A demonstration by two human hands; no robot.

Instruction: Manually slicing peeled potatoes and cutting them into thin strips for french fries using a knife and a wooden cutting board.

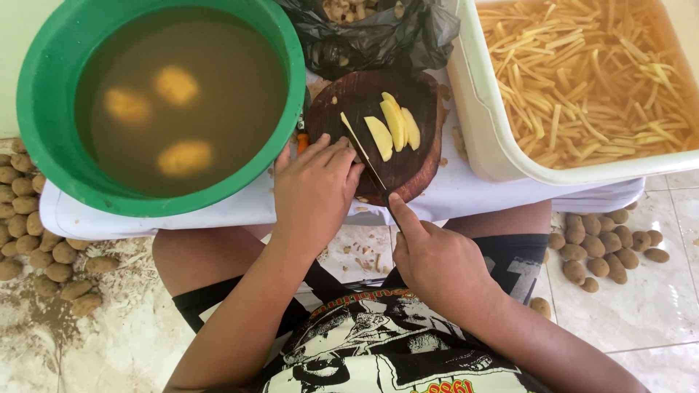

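On the round dark board (408,164), at its near-left edge, the left hand (314,191) lies palm down, its fingers (331,156) curled over something they hide; what they grip cannot be told. Right of that hand, the knife (364,159) runs slantwise over the board, blade tip toward the board's centre. The right hand (437,262), just nearer than the board, has its fingers clenched on the knife handle, forefinger laid along the back of the blade. Four pale potato slices (395,125) lie overlapping on the board, just right of the blade. Left of the board stands a green basin (44,138) of cloudy water with three peeled potatoes (175,85) in it. Right of the board is a white tub (480,138) full of cut potato sticks (590,80) in water. Behind the board sits a black bag (378,36). Unpeeled potatoes (604,251) lie on the floor to both sides.
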